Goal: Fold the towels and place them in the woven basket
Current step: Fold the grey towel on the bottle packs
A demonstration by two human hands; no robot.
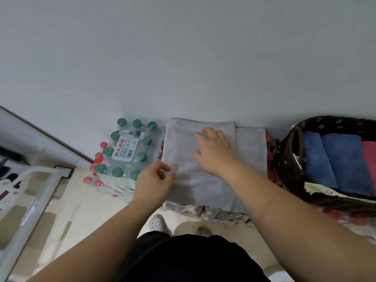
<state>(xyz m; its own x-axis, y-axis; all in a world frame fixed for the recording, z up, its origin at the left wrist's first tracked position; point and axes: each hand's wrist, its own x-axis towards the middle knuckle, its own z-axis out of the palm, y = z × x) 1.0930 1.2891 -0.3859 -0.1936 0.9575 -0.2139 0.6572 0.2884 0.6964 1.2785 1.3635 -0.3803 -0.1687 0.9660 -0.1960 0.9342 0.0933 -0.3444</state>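
Right hand (213, 151) lies flat and spread on the grey towel (183, 151), pressing its folded layer. Left hand (154, 178), fingers loosely curled, pinches the towel's left edge. Right of the towel, the woven basket (289, 159) holds folded blue and pink towels.

Towel (211, 180) hemmed — bottles (126, 153) left, basket (289, 159) right.

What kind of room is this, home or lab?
Likely a home, perhaps a storage corner. Shrink-wrapped packs of bottled water are stacked against a plain wall, the grey towel is spread over them, and a fabric-lined woven basket sits alongside.
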